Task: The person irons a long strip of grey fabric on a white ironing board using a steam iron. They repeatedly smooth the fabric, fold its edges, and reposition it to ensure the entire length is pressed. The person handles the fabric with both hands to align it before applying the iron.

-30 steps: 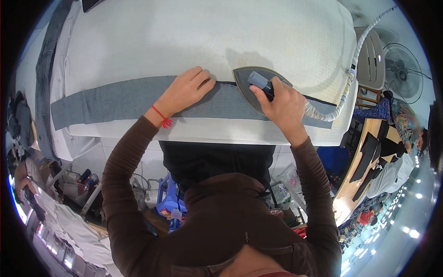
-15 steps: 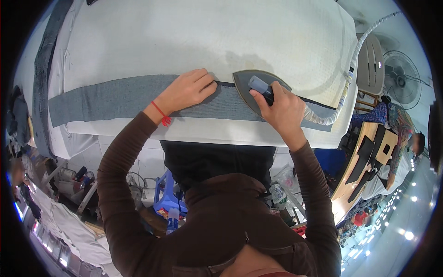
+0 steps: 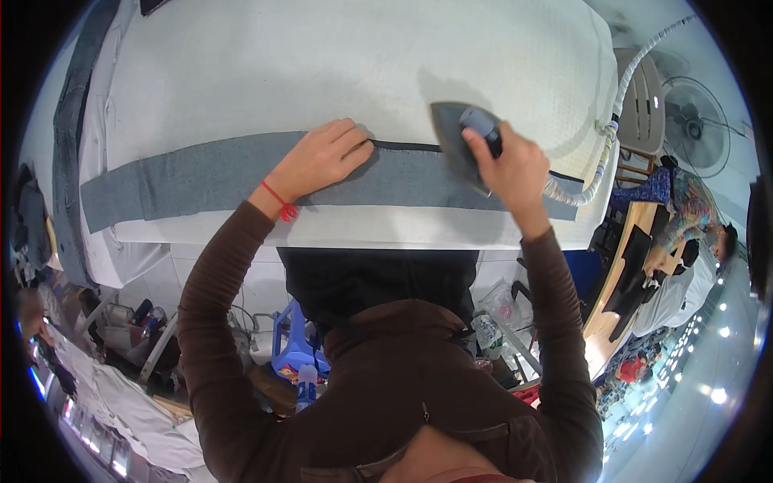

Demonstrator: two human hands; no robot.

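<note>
A long grey-blue fabric strip (image 3: pixel 233 181) lies across the white padded ironing table (image 3: pixel 322 72), slightly curved, with a narrow dark band along its far edge right of centre. My left hand (image 3: pixel 326 159) rests on the strip, fingers closed together at that far edge where the dark band begins; the fingertips are partly hidden. In my right hand (image 3: pixel 515 165) is the grip of a steam iron (image 3: pixel 455 145). The iron is over the strip's right part, its pointed tip past the far edge and its heel tilted up.
A white-wrapped hose (image 3: pixel 596 189) runs from the iron up the right side. Another dark fabric strip (image 3: pixel 71 153) hangs over the table's left end. Beyond the right edge are a chair (image 3: pixel 642 101), a fan (image 3: pixel 692 127) and a co-worker (image 3: pixel 692 197) at a wooden table (image 3: pixel 600 334).
The iron in my right hand has moved right along the strip and turned, its heel now raised. My left hand has hardly moved. At the right, the co-worker's arm has shifted.
</note>
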